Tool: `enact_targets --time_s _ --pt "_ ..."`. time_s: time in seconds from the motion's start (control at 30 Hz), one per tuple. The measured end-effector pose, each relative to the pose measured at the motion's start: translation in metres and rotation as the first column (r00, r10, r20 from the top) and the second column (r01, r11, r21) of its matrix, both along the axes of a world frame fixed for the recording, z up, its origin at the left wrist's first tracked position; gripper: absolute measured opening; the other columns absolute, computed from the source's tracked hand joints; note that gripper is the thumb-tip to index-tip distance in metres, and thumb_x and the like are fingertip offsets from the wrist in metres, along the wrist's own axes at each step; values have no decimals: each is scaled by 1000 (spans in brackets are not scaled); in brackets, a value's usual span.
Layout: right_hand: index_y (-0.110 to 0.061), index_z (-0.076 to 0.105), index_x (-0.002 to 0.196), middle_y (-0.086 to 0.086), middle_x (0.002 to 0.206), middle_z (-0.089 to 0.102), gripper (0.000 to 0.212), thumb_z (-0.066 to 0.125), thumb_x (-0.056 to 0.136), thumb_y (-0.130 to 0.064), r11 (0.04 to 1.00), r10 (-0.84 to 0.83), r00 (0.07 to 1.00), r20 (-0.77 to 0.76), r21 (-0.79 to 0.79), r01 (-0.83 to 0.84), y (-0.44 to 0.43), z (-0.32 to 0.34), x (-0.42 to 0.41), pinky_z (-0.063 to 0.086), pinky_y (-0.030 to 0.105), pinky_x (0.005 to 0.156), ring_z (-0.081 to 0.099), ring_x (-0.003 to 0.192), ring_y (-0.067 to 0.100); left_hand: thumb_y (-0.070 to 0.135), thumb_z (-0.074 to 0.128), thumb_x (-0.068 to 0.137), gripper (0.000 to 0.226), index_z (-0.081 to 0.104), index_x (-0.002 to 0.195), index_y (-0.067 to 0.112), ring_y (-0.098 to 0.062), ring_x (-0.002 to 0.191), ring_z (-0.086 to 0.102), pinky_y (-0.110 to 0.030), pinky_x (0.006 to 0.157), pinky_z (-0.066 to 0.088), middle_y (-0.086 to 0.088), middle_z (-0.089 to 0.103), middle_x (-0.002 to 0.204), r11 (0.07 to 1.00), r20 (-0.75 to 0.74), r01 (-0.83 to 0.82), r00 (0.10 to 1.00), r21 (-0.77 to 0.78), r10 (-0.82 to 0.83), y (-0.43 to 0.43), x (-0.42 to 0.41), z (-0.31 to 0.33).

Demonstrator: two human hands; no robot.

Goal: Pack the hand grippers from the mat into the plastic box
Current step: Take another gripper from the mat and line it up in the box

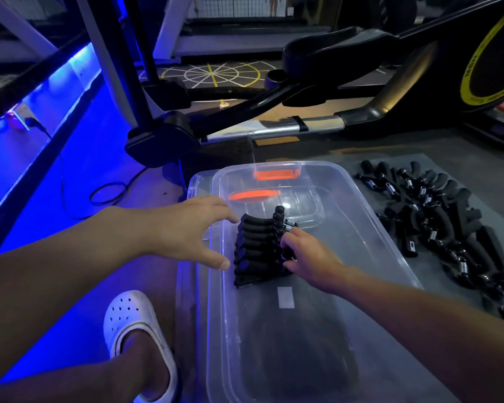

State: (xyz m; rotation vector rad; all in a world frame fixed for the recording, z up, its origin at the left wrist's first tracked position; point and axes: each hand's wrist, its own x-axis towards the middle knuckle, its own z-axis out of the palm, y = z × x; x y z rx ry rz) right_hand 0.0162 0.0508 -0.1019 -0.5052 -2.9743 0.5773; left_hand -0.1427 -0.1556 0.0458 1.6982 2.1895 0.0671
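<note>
Dark gym floor stretches ahead of you, washed by a blue light strip on the left, with a black exercise machine standing behind and a black cable looped on the ground. Your clear plastic box sits on the floor in front of you, with an orange latch at its far end. Inside it, towards the left wall, a row of hand grippers is packed tightly side by side, black foam handles pointing left and silver coil springs showing at the right. Your right hand reaches into the box with its fingers curled round the spring end of that row. Your left hand hovers at the box's left edge, fingers and thumb spread wide and holding nothing; you cannot tell whether its fingertips touch the handles. To the right of the box, a loose pile of grippers, the same black foam and steel springs, lies tangled on the grey mat. Your foot in a white clog rests on the floor left of the box.
</note>
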Motion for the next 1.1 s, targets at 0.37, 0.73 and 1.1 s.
enact_targets --time_s 0.37,0.73,1.1 --pt "-19 50 95 -6 101 46 23 67 80 -23 998 2 1000 -11 56 -2 0 0 1 44 37 66 46 76 19 52 72 78 75 36 142 35 -6 139 22 -12 98 19 12 23 152 1000 1 -3 1000 -20 3 0 0 -1" --pt "-24 44 106 -5 110 52 36 68 79 -28 994 18 1000 7 110 -19 5 -4 1 47 39 71 56 93 24 51 71 80 73 37 142 33 -6 139 22 -9 95 18 10 22 153 1000 4 0 1000 -23 0 -1 -1 -3" --pt "-26 43 127 -3 119 56 54 68 80 -34 993 -7 1000 23 119 5 6 -8 -1 49 38 78 59 102 25 54 70 79 73 37 141 36 -5 136 30 -10 92 22 14 19 154 999 4 -13 1000 -38 13 -2 -2 -3"
